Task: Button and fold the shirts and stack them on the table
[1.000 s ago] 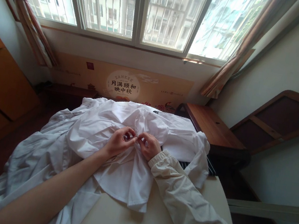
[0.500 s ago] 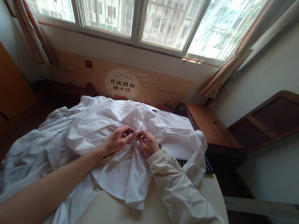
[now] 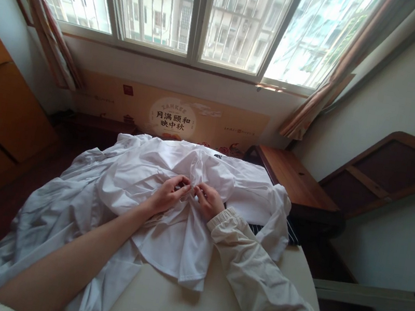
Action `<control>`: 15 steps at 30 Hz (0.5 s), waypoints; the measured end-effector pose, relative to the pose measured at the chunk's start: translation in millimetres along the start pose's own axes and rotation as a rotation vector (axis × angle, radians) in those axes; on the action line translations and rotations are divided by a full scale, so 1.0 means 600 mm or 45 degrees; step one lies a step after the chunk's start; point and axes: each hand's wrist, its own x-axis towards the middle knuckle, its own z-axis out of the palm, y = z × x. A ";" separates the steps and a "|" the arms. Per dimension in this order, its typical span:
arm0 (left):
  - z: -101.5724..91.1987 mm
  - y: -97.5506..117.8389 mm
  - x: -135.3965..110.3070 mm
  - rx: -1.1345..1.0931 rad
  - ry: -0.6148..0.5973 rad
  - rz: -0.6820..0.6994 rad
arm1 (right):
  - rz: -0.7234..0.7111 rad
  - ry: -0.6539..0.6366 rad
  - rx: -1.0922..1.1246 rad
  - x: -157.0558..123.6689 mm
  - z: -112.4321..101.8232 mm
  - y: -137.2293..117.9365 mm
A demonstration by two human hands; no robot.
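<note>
A white shirt (image 3: 191, 258) lies rumpled across a cream-coloured table (image 3: 156, 305), its front edge and one sleeve spread toward me. At the shirt's middle strip, my left hand (image 3: 170, 194) pinches the fabric between thumb and forefinger. Just to the right, my right hand (image 3: 209, 203) has its fingertips closed on the same strip, a small gap from the left fingertips. Whether a button sits between the fingers is too small to make out. More white cloth (image 3: 60, 211) is heaped on the left and hangs over the table's side.
Dark striped fabric (image 3: 293, 235) shows beneath the shirt at the right. Behind it stands a brown wooden table (image 3: 286, 176), with a wood-framed panel (image 3: 389, 174) leaning by the wall. A printed banner (image 3: 231, 128) runs under the window. Orange cabinets (image 3: 7, 102) stand at the left.
My fingertips have drawn slightly apart at the shirt's strip. The whole view has shifted a little, so everything appears farther right. The shirt lies much as before.
</note>
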 end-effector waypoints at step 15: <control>-0.003 0.006 -0.002 0.018 0.027 0.040 | -0.025 -0.008 -0.054 0.002 0.003 -0.003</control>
